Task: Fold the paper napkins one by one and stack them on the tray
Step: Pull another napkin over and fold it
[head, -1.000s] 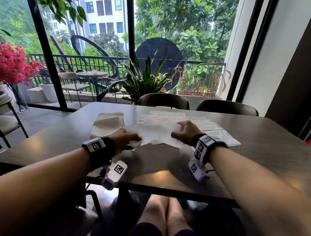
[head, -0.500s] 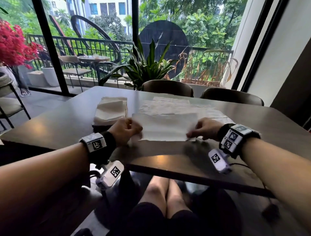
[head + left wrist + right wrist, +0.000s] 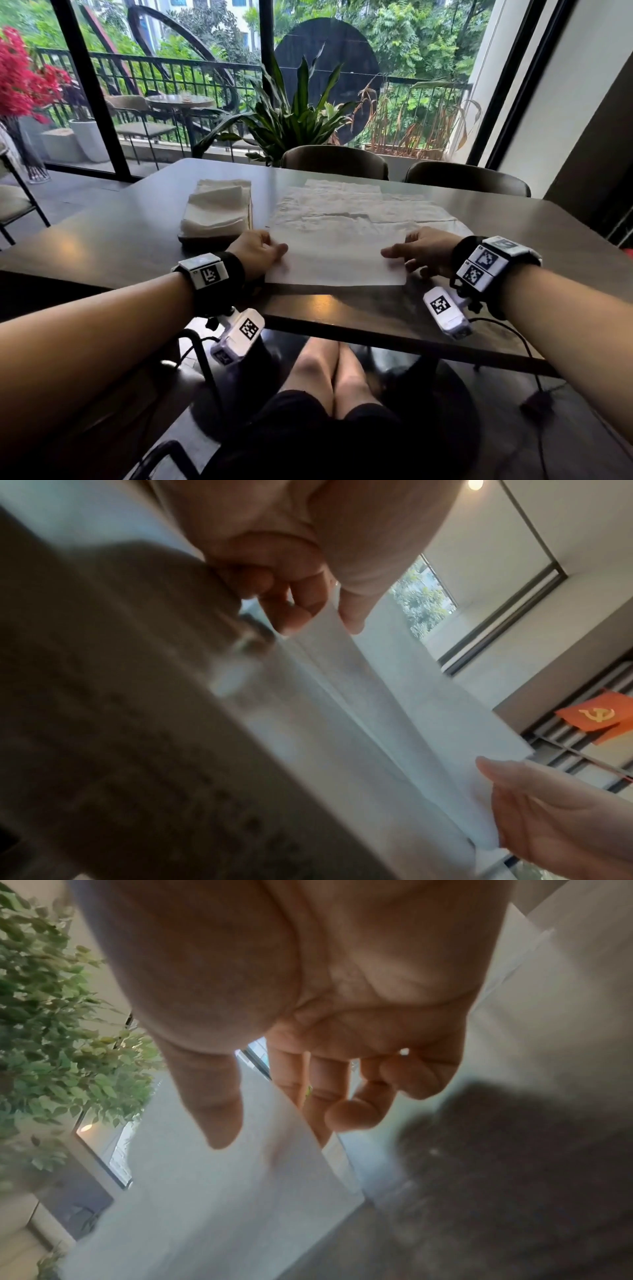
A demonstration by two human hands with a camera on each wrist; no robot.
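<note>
Centrally on the dark desk [image 3: 137, 240] lies a white paper napkin [image 3: 335, 257], folded over, its near edge close to the desk's front edge. At its left end, the left hand [image 3: 255, 251] pinches the edge between thumb and curled fingers. At its right end, the right hand [image 3: 423, 251] pinches the other edge, thumb on top and fingers beneath. Behind it, unfolded napkins [image 3: 359, 209] lie spread and overlapping. Left of those, a pile of folded napkins [image 3: 217, 209] covers a dark tray [image 3: 205, 238], of which only the near rim shows. Two chair backs [image 3: 335, 161] stand beyond the far edge. Both wrist views are blurred.
</note>
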